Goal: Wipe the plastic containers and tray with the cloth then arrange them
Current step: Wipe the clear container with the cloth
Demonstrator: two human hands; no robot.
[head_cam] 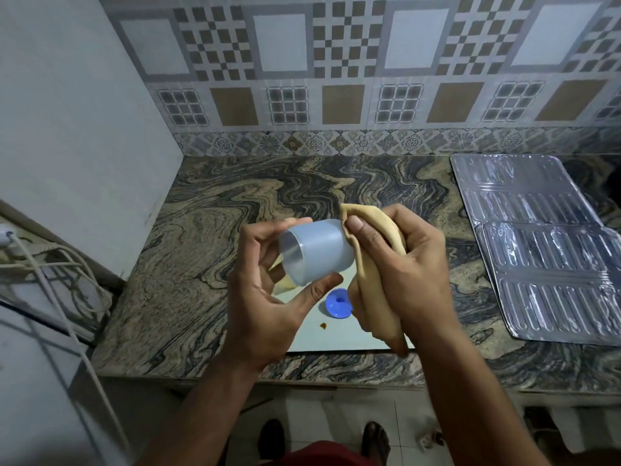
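Two hands up over the near table edge. Left hand: fingers curled around one translucent container, held on its side. Right hand: fingers clamped on one tan cloth touching the container's base. Below: one pale tray, one blue lid on it. Far right: one foil sheet.

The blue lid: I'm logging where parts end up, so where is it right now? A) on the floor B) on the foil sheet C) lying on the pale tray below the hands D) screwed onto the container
C: the blue lid lies on the pale tray, below the container held in the left hand.
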